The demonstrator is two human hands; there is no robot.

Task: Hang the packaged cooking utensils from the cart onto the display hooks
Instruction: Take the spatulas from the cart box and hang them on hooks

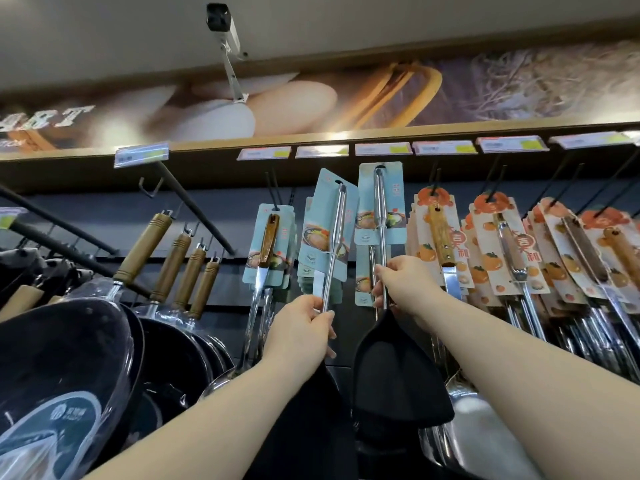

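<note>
Both arms reach up toward a store display wall seen from below. The left hand grips the metal handle of a black spatula, fingers closed around the shaft just below its pale blue card, and the card leans to the right with its top near the hooks. The right hand pinches the metal handle of a second spatula, whose blue card stands upright, its hanging hole high up just under the row of price tags. This spatula's black blade hangs below the right hand, between the two forearms. The two spatulas sit side by side, close but apart. Just left of them, a wooden-handled utensil on a similar blue card hangs from a hook. To the right, several rows of utensils on orange cards hang from black hooks. On the far left, black pans with wooden handles hang in a row. Above the shelf edge runs a long picture banner, and a security camera is fixed to the ceiling
</note>
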